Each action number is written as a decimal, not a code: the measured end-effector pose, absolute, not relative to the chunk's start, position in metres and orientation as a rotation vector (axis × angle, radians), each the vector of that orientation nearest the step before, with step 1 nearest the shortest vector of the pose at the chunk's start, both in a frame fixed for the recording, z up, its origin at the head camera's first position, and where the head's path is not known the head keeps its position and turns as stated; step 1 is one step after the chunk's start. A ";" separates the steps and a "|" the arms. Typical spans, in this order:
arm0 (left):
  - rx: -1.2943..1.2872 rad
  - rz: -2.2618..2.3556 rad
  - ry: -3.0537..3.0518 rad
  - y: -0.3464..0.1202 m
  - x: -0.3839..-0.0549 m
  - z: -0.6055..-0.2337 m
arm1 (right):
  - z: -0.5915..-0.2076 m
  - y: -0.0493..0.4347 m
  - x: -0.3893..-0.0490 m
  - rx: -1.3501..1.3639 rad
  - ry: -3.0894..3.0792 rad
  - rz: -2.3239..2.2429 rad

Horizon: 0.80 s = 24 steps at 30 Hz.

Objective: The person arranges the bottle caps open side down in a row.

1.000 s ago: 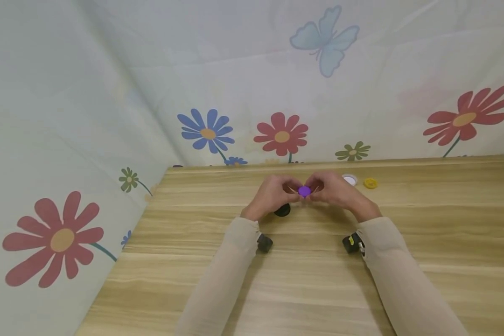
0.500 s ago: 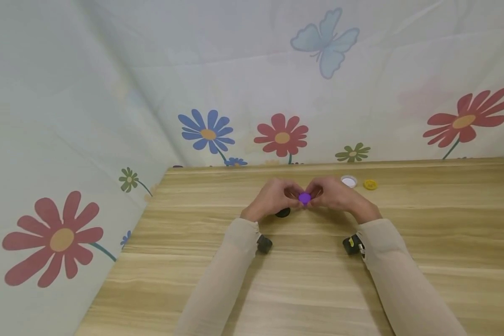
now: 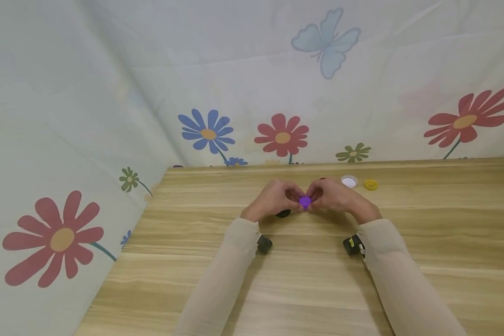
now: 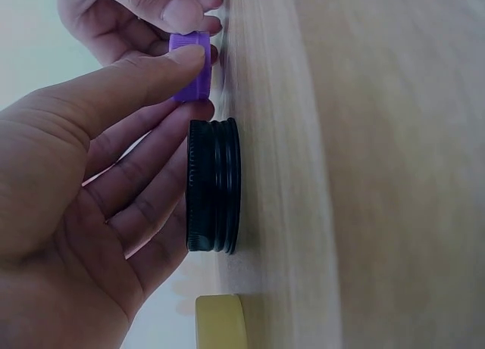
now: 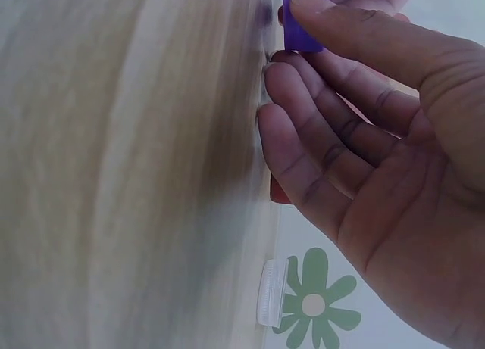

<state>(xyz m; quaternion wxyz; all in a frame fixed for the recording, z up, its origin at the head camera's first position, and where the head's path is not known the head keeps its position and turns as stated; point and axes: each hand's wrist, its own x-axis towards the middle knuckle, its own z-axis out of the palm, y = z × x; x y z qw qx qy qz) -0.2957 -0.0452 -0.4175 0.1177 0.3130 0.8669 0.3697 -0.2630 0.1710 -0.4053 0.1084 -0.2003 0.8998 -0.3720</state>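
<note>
Both hands meet over the middle of the table, pinching a small purple bottle cap (image 3: 304,201) between them. My left hand (image 3: 275,198) grips one side of it with thumb and fingers; its ribbed edge faces my left wrist camera. On the opposite side my right hand (image 3: 333,193) pinches the cap, thumb (image 5: 364,31) on its rim. Close below the left fingers a black ridged lid (image 4: 212,186) rests on the table, partly covered by the hand in the head view. A piece of something red (image 5: 280,191) shows behind the right fingers, mostly hidden.
Toward the back right lie a white cap with a clear rim (image 3: 349,181) and a yellow cap (image 3: 370,185). Another yellow cap (image 4: 220,322) sits beyond the black lid in the left wrist view. A flowered curtain (image 3: 235,93) stands behind the wooden table (image 3: 302,280).
Both hands have brought the purple cap slightly nearer to me and lower in the head view, still pinching it. A dark edge now shows behind the right hand.
</note>
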 end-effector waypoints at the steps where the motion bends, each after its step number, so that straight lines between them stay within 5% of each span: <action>1: 0.913 1.080 2.537 -0.045 -0.295 -0.417 | -0.405 0.171 -0.263 -0.588 2.646 -1.094; 24: 0.932 0.971 2.560 -0.046 -0.295 -0.415 | -0.407 0.169 -0.263 -0.528 2.643 -1.053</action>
